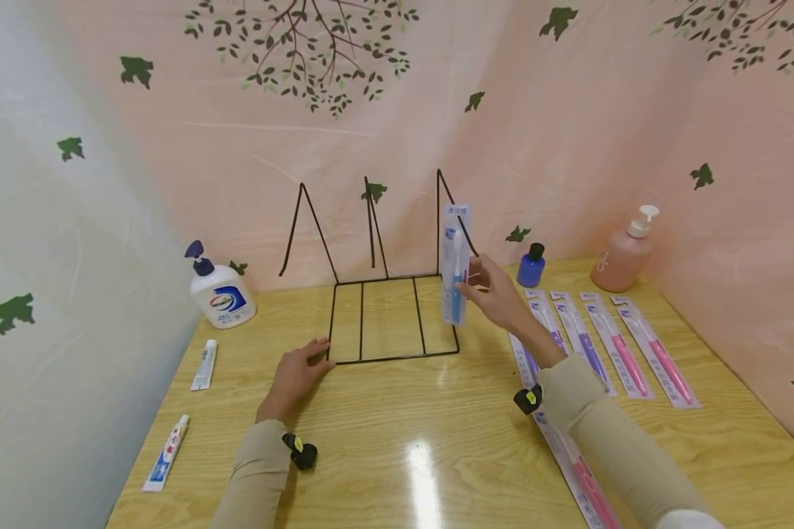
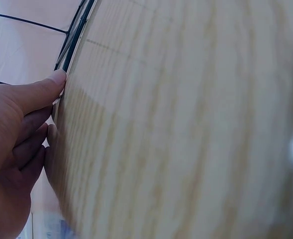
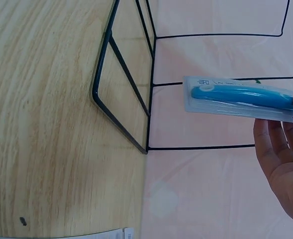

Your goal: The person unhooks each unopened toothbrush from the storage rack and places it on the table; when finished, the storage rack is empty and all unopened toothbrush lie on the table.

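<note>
A black wire rack (image 1: 397,358) stands on the table, its hooked uprights rising at the back. At its front left corner my left hand (image 1: 299,373) grips the wire; the left wrist view has the thumb (image 2: 59,77) on the bar and the other fingers beside it. My right hand (image 1: 499,294) pinches a packaged blue toothbrush (image 1: 455,286) between thumb and fingers. The pack is upright at the rack's right end, beside the right upright. In the right wrist view the blue handle (image 3: 245,97) shows through clear plastic, above the rack's base.
Several packaged toothbrushes (image 1: 625,353), pink and purple, lie at right, some under my right arm. Behind them stand a blue bottle (image 1: 531,270) and a pink pump bottle (image 1: 622,258). At left are a white pump bottle (image 1: 223,297), a small tube (image 1: 204,365) and a toothpaste tube (image 1: 167,454).
</note>
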The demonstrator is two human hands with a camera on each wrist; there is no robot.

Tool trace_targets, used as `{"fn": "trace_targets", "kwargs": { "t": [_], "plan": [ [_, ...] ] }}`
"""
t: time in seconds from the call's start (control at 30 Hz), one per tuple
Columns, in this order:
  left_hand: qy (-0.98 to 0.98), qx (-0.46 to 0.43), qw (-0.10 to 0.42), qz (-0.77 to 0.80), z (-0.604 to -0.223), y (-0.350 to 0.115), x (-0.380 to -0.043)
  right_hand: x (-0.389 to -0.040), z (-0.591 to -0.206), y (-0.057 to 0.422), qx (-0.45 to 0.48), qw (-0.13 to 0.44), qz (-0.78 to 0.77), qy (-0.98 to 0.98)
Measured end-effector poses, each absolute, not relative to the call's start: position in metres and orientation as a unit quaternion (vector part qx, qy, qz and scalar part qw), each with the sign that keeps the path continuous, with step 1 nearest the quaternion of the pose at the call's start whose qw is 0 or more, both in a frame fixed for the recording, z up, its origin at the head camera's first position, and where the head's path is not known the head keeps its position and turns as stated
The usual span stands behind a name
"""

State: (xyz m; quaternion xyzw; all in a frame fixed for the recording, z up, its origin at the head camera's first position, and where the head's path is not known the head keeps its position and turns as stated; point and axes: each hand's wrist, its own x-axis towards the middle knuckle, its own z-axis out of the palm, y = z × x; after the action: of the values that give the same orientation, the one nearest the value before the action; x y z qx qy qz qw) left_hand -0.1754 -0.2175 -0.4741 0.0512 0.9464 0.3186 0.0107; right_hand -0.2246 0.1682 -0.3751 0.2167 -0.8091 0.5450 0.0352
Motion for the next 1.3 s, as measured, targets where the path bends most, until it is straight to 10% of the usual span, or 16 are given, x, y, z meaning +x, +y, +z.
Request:
{"fn": "trace_targets", "kwargs": {
  "t": [1.3],
  "plan": [
    [0.947,0.054,0.008,0.318,-0.474,-0.217,-0.175,-0.169,-0.382,0.190,0.266,0.009,0.554,-0.789]
  ]
}}
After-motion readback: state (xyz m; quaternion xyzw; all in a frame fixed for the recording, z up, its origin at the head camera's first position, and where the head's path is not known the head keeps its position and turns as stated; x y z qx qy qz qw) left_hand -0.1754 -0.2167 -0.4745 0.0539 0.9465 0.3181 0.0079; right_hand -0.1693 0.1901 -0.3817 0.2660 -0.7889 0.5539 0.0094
